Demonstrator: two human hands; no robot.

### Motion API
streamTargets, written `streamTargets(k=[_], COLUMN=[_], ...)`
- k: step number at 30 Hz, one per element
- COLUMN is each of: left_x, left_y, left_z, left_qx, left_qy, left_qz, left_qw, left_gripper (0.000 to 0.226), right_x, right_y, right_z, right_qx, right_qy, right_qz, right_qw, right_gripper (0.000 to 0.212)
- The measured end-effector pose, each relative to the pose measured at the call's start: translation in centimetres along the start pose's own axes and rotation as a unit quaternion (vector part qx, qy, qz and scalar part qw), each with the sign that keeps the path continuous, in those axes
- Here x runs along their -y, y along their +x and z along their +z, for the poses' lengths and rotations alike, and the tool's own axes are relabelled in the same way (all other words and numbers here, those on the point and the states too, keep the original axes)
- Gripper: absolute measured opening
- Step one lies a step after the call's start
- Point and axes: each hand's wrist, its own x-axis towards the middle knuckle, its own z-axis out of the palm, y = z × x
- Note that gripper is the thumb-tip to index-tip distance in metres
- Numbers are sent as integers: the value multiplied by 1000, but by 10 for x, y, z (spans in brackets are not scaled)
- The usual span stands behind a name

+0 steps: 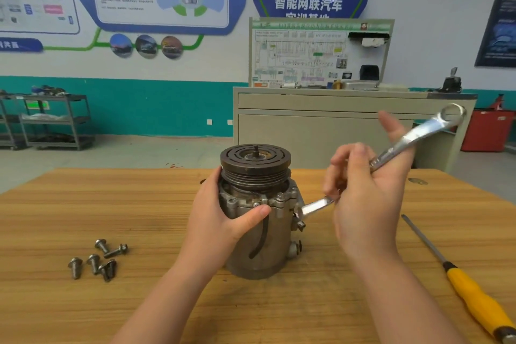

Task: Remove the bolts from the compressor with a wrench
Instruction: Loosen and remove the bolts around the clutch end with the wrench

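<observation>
A grey metal compressor (259,234) with a dark grooved pulley on top stands upright on the wooden table (111,301). My left hand (223,218) grips its left side, thumb across the front. My right hand (365,193) holds a silver wrench (413,139). The wrench's lower end (310,208) sits at a bolt on the compressor's right flange, and its ring end points up and right. My right index finger sticks out straight. Several loose bolts (97,260) lie on the table to the left.
A screwdriver with a yellow handle (472,299) lies on the table at the right. Behind the table stand a beige cabinet (321,126) with a wiring board, a red bin (488,128) and a grey shelf cart (53,120) at far left.
</observation>
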Motion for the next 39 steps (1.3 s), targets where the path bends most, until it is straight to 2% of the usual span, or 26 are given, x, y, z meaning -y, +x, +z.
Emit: streamTargets(k=[2,4,8,10,11,12,13,15,17,19,20,23,25,28,30,32,36,39], left_x=[-1,-2,-2,-3,-5,-8,-12,-21,-27,-33,-34,-34,-32,-30,-31,-31,-21,-9], left_y=[1,2,1,-1,-3,-4,-6,-9,-13,-17,-18,-17,-15,-14,-13,-13,-8,-2], left_z=[0,1,1,2,2,2,2,0,2,6,7,5,3,6,9,9,1,-3], left_qx=[-5,-10,-7,-11,-24,-50,-77,-101,-71,-30,-26,-58,-76,-77,-89,-102,-127,-86], left_qy=[-2,-3,-5,4,18,44,74,129,143,108,96,95,121,170,163,122,22,-46], left_qz=[-1,2,7,-1,-16,-25,-2,132,232,251,249,239,242,255,241,188,40,-59], left_qw=[1000,1000,1000,1000,999,997,994,978,960,962,964,965,960,949,953,969,991,994], left_gripper=[73,70,70,79,91,103,105,73,40,32,30,26,25,25,25,35,61,74], right_x=[9,15,19,16,14,15,17,22,27,25,23,11,1,-10,-11,-9,-7,-11], right_y=[14,26,31,24,21,20,19,18,17,17,19,27,25,13,9,10,13,9], right_z=[2,8,27,33,33,32,31,27,23,21,20,9,-2,-19,-24,-25,-30,-32], right_qx=[8,42,78,92,99,105,115,147,183,201,197,189,213,206,192,158,54,26], right_qy=[80,140,144,139,146,157,172,228,302,341,325,156,94,180,205,184,17,-86], right_qz=[78,130,108,107,112,117,120,129,154,177,184,228,277,347,343,315,186,122], right_qw=[994,981,981,980,978,975,971,954,923,901,907,942,932,897,896,918,981,989], right_gripper=[19,43,55,55,54,53,53,52,51,46,43,31,32,46,47,43,42,48])
